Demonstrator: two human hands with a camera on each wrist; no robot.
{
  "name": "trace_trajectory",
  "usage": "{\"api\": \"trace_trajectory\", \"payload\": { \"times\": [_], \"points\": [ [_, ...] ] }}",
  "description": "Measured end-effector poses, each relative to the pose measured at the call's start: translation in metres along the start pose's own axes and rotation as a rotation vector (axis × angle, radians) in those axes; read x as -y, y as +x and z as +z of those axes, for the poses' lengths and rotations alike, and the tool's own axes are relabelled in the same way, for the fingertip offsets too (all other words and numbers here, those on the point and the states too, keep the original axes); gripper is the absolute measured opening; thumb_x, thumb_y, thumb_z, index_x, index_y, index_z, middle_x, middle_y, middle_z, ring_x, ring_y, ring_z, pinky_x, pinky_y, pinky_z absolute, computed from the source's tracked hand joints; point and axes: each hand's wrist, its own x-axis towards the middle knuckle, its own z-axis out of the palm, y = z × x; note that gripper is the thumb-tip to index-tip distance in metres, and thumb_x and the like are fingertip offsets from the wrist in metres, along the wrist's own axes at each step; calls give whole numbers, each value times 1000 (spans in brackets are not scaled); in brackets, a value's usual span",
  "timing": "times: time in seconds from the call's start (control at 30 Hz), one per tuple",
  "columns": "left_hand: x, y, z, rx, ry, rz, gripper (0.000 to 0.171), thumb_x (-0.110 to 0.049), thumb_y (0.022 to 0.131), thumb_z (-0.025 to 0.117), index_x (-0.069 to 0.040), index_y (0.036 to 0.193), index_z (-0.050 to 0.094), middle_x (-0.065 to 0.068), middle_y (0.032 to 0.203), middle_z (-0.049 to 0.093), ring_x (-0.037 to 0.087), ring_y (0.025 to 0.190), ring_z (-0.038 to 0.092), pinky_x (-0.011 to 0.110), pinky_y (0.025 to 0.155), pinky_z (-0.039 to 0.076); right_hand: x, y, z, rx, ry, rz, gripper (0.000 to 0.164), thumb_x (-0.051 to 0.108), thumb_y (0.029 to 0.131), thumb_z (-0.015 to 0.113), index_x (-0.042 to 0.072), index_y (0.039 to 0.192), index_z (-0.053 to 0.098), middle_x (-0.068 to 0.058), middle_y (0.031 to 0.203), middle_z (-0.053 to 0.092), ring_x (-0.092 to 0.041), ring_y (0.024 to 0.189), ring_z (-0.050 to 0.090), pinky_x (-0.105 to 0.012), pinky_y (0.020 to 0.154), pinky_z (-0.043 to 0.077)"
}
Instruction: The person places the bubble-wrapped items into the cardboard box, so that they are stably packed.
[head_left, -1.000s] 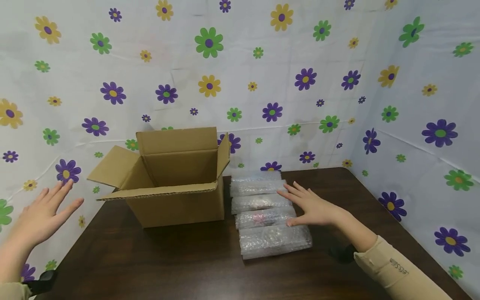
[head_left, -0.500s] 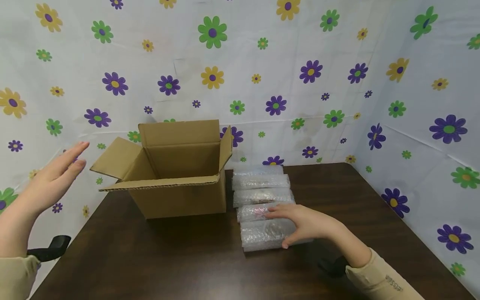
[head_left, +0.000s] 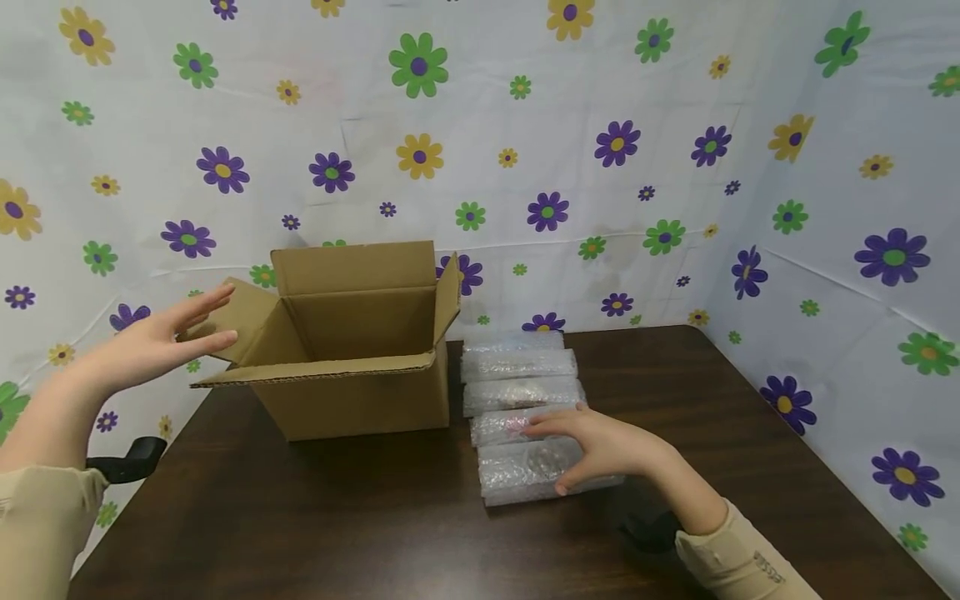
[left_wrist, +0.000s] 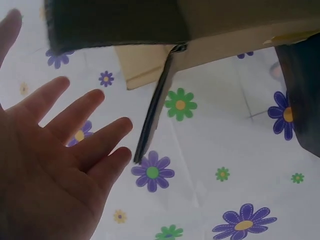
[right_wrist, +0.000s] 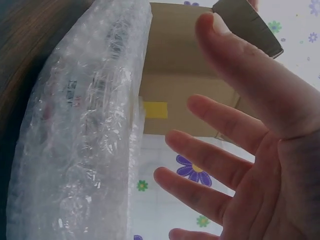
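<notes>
An open cardboard box (head_left: 360,408) stands at the left of the dark table, its flaps spread. My left hand (head_left: 153,346) is at its left flap (head_left: 251,312), fingers extended and overlapping the flap in the head view; the left wrist view shows the palm (left_wrist: 55,185) with nothing in it, beside the cardboard. To the right of the box lies a row of several bubble-wrapped packages (head_left: 517,364). Over the nearest package (head_left: 525,475) hovers my right hand (head_left: 607,446), fingers spread and thumb apart. In the right wrist view that bubble wrap (right_wrist: 85,130) is beside the fingers, not gripped.
Behind the table (head_left: 360,533) hangs a white cloth (head_left: 495,100) printed with flowers, continuing along the right side. A strip of yellow (right_wrist: 155,109) shows on the box's side in the right wrist view. Black straps with cameras sit on both wrists.
My left hand has moved right, toward the box's left flap. My right hand has come nearer, from over the middle packages to the nearest one. Box and packages stay in place.
</notes>
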Motion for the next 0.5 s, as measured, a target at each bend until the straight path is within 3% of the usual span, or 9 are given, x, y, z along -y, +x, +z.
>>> {"api": "trace_trajectory", "payload": {
  "times": [0.27, 0.5],
  "points": [
    [5, 1, 17, 61, 6, 13, 82, -38, 96, 59, -26, 158, 7, 36, 152, 15, 62, 130, 22, 77, 87, 29, -5, 2, 4, 6, -13, 31, 72, 34, 76, 83, 18, 140, 54, 1, 142, 50, -22, 130, 46, -49, 102, 42],
    [14, 1, 31, 51, -2, 51, 84, -34, 93, 64, -15, 157, 13, 29, 156, 13, 59, 134, 18, 75, 89, 28, -9, 4, 7, 4, -15, 28, 71, 34, 76, 83, 18, 140, 55, 0, 142, 50, -21, 130, 46, -47, 102, 43]
  ]
}}
